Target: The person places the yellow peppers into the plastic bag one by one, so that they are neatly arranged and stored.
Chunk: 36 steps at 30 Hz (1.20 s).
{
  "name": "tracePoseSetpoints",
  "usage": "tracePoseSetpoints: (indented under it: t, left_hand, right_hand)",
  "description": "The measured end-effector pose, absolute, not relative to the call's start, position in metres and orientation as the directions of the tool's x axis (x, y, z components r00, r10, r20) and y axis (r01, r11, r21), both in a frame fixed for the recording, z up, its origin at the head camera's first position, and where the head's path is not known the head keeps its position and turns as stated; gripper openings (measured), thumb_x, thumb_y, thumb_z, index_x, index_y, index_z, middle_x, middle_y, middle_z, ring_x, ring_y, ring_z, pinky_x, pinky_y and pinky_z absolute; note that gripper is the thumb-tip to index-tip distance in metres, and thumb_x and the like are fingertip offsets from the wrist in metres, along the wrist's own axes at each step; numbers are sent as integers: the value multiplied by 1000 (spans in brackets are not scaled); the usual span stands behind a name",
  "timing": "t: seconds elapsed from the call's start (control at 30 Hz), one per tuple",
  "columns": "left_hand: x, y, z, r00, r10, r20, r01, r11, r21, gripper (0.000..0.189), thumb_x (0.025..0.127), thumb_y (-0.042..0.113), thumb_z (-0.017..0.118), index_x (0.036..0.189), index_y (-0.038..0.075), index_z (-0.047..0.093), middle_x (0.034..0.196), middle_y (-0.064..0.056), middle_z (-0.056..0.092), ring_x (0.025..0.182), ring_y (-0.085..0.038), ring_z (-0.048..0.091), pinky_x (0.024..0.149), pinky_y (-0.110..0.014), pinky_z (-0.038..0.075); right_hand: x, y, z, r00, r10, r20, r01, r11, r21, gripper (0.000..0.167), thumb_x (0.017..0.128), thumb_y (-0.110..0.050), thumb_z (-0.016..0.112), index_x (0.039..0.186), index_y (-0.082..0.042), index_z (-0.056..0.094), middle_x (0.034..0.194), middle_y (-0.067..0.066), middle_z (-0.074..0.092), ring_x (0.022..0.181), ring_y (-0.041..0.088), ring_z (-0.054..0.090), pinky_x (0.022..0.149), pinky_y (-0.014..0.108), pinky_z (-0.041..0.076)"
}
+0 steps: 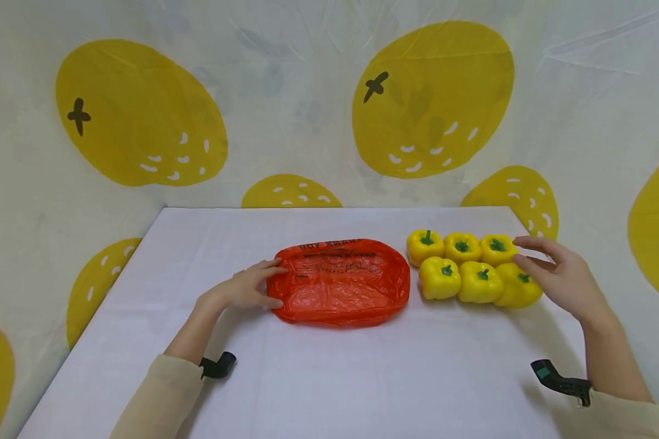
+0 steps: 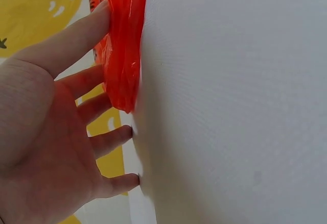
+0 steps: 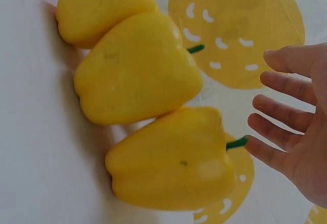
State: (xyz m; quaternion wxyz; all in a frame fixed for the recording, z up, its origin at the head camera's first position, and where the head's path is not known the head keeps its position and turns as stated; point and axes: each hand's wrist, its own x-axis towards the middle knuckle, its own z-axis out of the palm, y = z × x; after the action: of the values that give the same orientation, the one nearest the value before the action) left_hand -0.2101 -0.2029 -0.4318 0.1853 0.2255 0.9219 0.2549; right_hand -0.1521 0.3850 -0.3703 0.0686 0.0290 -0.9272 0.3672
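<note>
A red plastic bag [image 1: 351,283] with black print lies flat on the table in the head view. My left hand [image 1: 248,286] is at its left end, thumb and forefinger touching the plastic while the other fingers spread beside it, as the left wrist view shows. Several yellow bell peppers [image 1: 439,278] with green stems stand in two rows right of the bag. Over the right end of those rows hovers my right hand [image 1: 562,277], its fingers spread and holding nothing. In the right wrist view the little finger is close to the stem of the nearest pepper [image 3: 173,163]; contact is unclear.
A white cloth covers the table [image 1: 329,378]. Behind and beside it hangs a pale curtain [image 1: 285,91] printed with large yellow fruit. Each wrist carries a black camera mount, the left one [image 1: 219,366] and the right one [image 1: 560,381].
</note>
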Motion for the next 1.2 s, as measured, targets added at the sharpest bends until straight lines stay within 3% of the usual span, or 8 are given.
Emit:
tracePoseSetpoints:
  t: [0.1, 0.27, 0.4, 0.5, 0.63, 0.73, 0.97, 1.2]
  left_hand:
    - [-210, -202, -432, -830, 513, -220, 331, 769, 547, 76, 87, 38, 79, 153, 13, 49, 165, -16, 30, 151, -42, 23, 111, -77, 19]
    - [-208, -199, -432, -832, 516, -204, 344, 768, 541, 77, 87, 37, 79, 153, 12, 49, 165, -16, 30, 151, -45, 20, 109, -80, 15]
    - [-206, -198, -432, -839, 504, -203, 334, 773, 539, 80, 88, 37, 79, 156, 12, 45, 164, -16, 31, 151, -45, 19, 109, -80, 15]
    - [-205, -199, -432, -846, 492, -204, 322, 777, 541, 84, 87, 36, 80, 157, 11, 41, 163, -16, 33, 151, -44, 19, 109, -80, 14]
    - [-205, -200, -434, -850, 487, -202, 315, 776, 547, 86, 88, 36, 80, 158, 9, 38, 162, -16, 35, 152, -43, 19, 110, -79, 14]
    - [-204, -200, -435, -849, 487, -206, 312, 776, 548, 87, 88, 36, 80, 158, 8, 37, 163, -16, 35, 152, -43, 18, 111, -78, 14]
    - [-205, -201, -435, -846, 488, -215, 315, 782, 538, 88, 88, 37, 79, 159, 8, 36, 163, -16, 33, 152, -43, 17, 111, -79, 14]
    - [-206, -201, -435, -846, 485, -223, 311, 788, 532, 89, 88, 39, 79, 160, 9, 36, 164, -15, 32, 153, -42, 16, 111, -78, 13]
  right_hand:
    - [-152, 394, -376, -991, -9, 137, -101, 725, -681, 50, 104, -33, 63, 143, -5, 53, 140, 19, 50, 105, -6, 56, 75, 2, 43]
    - [-150, 409, -384, -995, -56, 79, -95, 725, -682, 56, 103, -31, 65, 149, -5, 46, 146, 23, 43, 109, -6, 56, 75, 2, 42]
    - [-149, 416, -388, -995, -72, 63, -96, 718, -690, 60, 104, -28, 64, 152, -3, 41, 150, 28, 39, 128, 40, 54, 78, 0, 40]
    - [-149, 416, -390, -997, -73, 36, -78, 718, -691, 65, 103, -31, 65, 154, -2, 38, 152, 30, 36, 129, 59, 41, 81, -1, 37]
    - [-149, 416, -393, -996, -86, 21, -78, 730, -679, 67, 102, -33, 66, 153, 0, 37, 151, 31, 37, 131, 55, 37, 85, -3, 29]
    - [-148, 418, -396, -992, -116, 41, -113, 737, -666, 62, 103, -27, 65, 151, 2, 38, 148, 29, 41, 128, 47, 38, 87, -4, 26]
    - [-146, 425, -400, -963, -239, 126, -261, 702, -663, 58, 95, 5, 64, 148, 6, 39, 137, -5, 45, 118, -16, 35, 96, -2, 26]
    - [-145, 425, -397, -955, -261, 141, -291, 723, -626, 60, 88, 12, 67, 144, 7, 45, 137, 23, 48, 116, -22, 31, 96, -3, 23]
